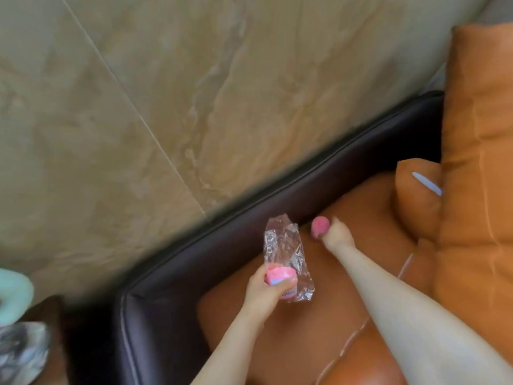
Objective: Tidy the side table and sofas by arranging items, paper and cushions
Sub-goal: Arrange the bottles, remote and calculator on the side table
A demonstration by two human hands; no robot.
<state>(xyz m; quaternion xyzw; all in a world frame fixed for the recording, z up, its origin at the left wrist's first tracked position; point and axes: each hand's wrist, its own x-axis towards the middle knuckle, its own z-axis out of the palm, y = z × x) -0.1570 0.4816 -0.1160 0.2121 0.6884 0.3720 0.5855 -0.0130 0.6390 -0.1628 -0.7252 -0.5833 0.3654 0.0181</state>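
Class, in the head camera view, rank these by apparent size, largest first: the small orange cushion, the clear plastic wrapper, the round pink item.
1. small orange cushion
2. clear plastic wrapper
3. round pink item

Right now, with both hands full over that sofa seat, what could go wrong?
The clear wrapper hangs loosely from the left hand, which also grips a pink packet; either might slip. The right hand holds the small pink ball near the dark sofa arm; dropped, it could roll into that gap.

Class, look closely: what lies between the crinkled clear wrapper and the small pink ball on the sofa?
In the head view, only bare orange seat cushion separates the wrapper from the pink ball.
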